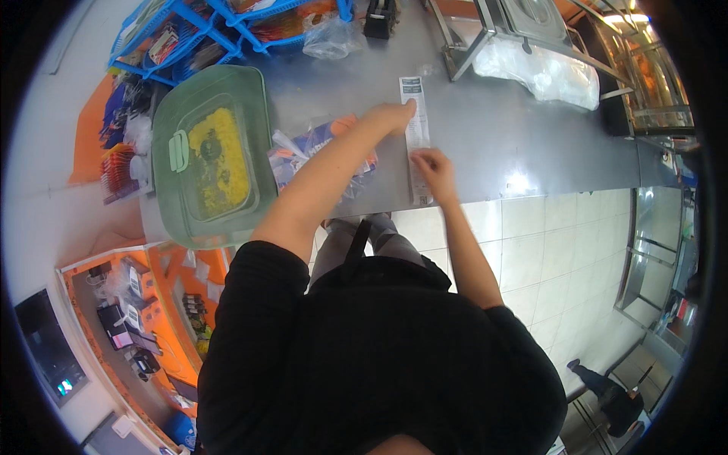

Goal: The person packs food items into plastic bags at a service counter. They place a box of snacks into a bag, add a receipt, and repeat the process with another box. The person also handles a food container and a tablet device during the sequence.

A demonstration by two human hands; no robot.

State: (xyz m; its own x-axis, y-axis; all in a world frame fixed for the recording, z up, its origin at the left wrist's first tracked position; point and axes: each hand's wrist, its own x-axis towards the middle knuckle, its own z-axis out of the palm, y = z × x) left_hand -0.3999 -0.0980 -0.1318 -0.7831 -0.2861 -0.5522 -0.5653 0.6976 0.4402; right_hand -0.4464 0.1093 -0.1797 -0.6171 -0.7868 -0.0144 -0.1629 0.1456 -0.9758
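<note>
A long, narrow printed paper receipt (418, 131) lies lengthwise away from me on the steel worktop (483, 148). My left hand (398, 118) reaches across and holds the receipt near its far end, fingertips on the paper. Closer to me, my right hand (438, 173) has its fingers curled and pinches the receipt's left part at about mid-length. Under my left forearm rests a clear plastic bag (307, 142) with blue and orange print, partly hidden by the arm.
On the left stands a green-lidded plastic tub (170, 210) with yellow food inside. Blue plastic baskets (213, 54) and a black tape dispenser (380, 20) sit at the back. Clear plastic bags (534, 71) lie under a metal rack (472, 51). Another person (617, 404) is behind right.
</note>
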